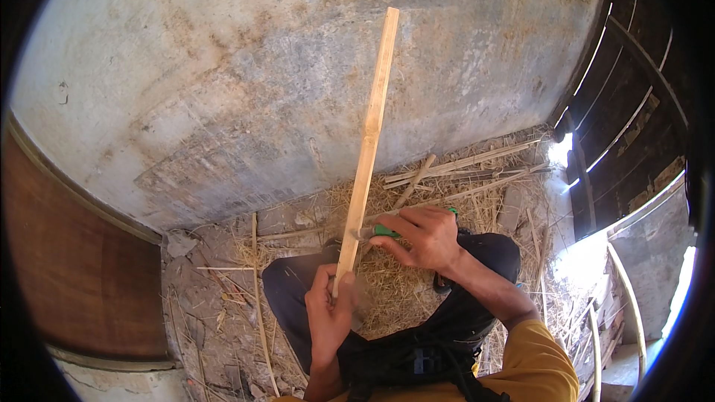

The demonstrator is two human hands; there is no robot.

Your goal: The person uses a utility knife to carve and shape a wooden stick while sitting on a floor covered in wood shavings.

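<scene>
My left hand (328, 313) is closed around the lower end of a long, flat bamboo strip (370, 134). The strip slants up and slightly to the right, its far end standing in front of the wall. My right hand (424, 237) grips a green-handled knife (384, 231) from above, with part of the handle showing beyond the fist. The knife's short greyish blade meets the strip a little above my left hand. Motion blur and my fingers hide the exact contact. Below the strip are my bent legs in dark trousers (287, 283).
Straw and shavings (383, 294) cover the floor around my legs. Several thin bamboo strips (477, 158) lie along the foot of the stained wall (246, 74). A brown wooden panel (82, 260) stands at left, and dark slatted boards (625, 97) at right. Long sticks (629, 298) lean there.
</scene>
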